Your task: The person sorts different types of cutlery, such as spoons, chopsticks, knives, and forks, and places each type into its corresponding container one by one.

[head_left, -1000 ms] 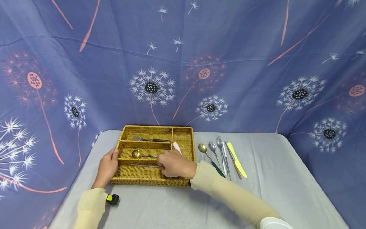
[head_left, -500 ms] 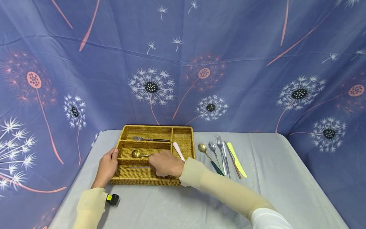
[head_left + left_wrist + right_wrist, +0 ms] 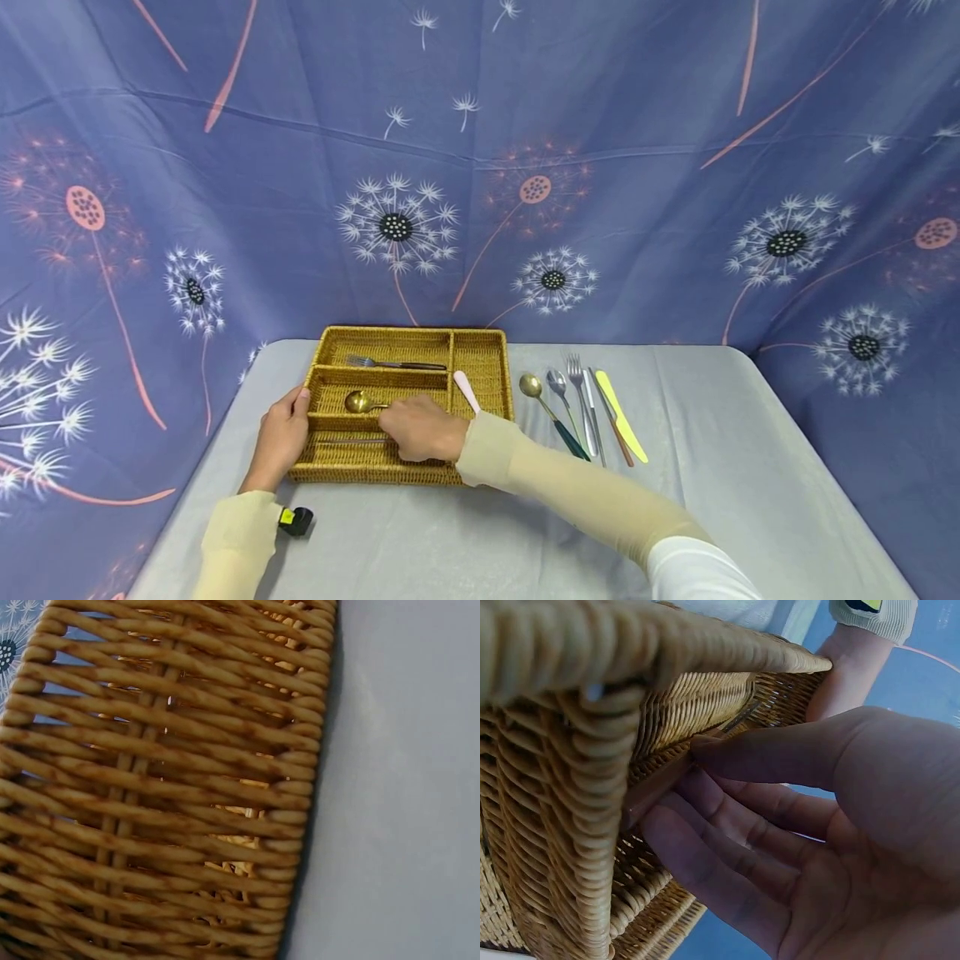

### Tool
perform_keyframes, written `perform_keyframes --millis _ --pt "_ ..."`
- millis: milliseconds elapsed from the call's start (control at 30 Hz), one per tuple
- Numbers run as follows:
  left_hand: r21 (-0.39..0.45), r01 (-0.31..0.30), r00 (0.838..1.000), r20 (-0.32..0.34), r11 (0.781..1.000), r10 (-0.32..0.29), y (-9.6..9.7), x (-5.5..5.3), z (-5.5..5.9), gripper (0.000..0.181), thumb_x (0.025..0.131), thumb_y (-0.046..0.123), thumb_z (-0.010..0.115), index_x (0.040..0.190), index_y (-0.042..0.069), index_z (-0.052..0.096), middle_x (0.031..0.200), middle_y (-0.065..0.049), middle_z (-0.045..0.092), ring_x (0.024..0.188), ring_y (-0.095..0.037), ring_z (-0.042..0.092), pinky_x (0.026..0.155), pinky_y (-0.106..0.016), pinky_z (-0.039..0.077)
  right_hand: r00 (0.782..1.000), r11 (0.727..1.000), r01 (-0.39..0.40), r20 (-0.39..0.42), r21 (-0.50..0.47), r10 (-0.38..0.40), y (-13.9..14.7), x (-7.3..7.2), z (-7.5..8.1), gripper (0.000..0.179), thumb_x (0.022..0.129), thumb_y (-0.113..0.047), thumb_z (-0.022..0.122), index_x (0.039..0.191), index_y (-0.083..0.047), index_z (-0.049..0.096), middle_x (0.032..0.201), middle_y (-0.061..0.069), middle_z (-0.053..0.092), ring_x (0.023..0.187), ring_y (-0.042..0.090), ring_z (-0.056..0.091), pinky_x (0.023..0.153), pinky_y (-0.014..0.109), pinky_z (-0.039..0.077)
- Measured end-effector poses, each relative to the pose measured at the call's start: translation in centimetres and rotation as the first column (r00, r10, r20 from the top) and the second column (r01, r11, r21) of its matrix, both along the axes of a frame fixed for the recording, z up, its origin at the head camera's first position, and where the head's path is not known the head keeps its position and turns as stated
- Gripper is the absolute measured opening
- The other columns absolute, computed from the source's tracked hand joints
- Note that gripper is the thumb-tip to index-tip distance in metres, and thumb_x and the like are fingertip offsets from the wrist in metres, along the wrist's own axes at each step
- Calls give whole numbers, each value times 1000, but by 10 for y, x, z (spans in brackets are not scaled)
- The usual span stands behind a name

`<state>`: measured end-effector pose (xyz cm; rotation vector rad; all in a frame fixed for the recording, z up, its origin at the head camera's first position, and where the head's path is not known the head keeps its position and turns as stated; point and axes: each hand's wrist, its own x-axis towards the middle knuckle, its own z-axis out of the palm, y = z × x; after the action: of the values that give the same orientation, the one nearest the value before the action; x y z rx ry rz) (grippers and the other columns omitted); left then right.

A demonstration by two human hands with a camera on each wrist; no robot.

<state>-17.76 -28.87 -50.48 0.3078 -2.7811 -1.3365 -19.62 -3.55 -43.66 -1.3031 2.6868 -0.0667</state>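
Right grip (image 3: 422, 427) pinches thin cutlery (image 3: 352, 440) low in the woven tray (image 3: 382, 476).
From the head, the thin cutlery pokes out left of the right grip, in the front slot; a gold spoon (image 3: 358, 402) and a fork (image 3: 397, 365) lie past it in other slots, maybe sorted by kind. The left grip (image 3: 283, 433) holds the tray's left end, likely so it won't slide. The left wrist shows the tray's wall beside the table (image 3: 405, 787). The right wrist shows thumb and fingers on a brown handle (image 3: 660, 787), probably to fit the slot.
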Motion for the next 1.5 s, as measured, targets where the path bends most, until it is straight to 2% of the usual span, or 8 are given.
perform_keyframes --millis 333,567,800,1000,1100,1267,1367,1500 --pt "5 2 1000 11 1000 -2 0 1 0 66 119 44 24 168 0 30 169 -29 34 157 -51 27 130 -64 24 999 999 -34 -20 18 35 -1 2 -6 40 90 5 77 69 -18 52 63 -8 55 57 8 39 50 22 41" --pt "3 0 1000 -1 1000 0 0 0 0 67 118 45 24 168 0 31 168 -29 35 157 -51 28 130 -64 24 998 999 -43 -35 31 44 -1 2 -9 38 92 4 77 70 -18 56 62 -9 56 56 6 38 48 20 39" --pt "12 4 1000 11 1000 -4 0 1 1 67 118 45 24 168 1 29 169 -29 32 158 -51 26 130 -64 23 998 999 -35 -55 27 36 0 3 -10 45 91 7 73 67 -20 48 60 -10 45 55 6 31 45 20 31" --pt "9 0 1000 10 1000 0 1 1 1 65 119 43 25 168 1 30 168 -29 34 157 -51 27 130 -64 23 1000 1000 5 -10 20 -5 4 5 -5 37 89 8 73 71 -19 55 64 -10 53 57 6 39 48 21 38" --pt "10 -2 1000 12 1000 2 1 1 2 65 119 43 25 168 2 31 168 -29 34 157 -51 28 130 -64 23 1000 1000 20 7 -12 -20 9 5 -1 37 88 7 73 71 -19 53 63 -10 51 56 6 41 47 22 39" --pt "8 1 1000 10 1000 -1 1 2 2 66 118 44 24 168 1 31 168 -29 34 157 -51 27 130 -64 23 1000 995 19 25 -102 -16 22 6 4 38 93 -4 78 70 -18 52 61 -9 45 54 5 37 46 20 32" --pt "5 2 1000 11 1000 -2 1 2 2 67 118 44 24 168 0 30 168 -30 33 157 -52 27 130 -64 22 998 989 36 49 -146 -29 32 9 7 27 96 -13 80 77 -16 63 69 -10 56 56 3 42 48 18 35" --pt "1 1 1000 12 1000 -1 0 2 2 68 118 46 23 168 -1 30 168 -30 33 157 -52 27 130 -65 23 992 971 98 97 -217 -79 49 15 12 10 98 -20 81 95 -13 75 87 -8 71 58 1 48 50 16 42"
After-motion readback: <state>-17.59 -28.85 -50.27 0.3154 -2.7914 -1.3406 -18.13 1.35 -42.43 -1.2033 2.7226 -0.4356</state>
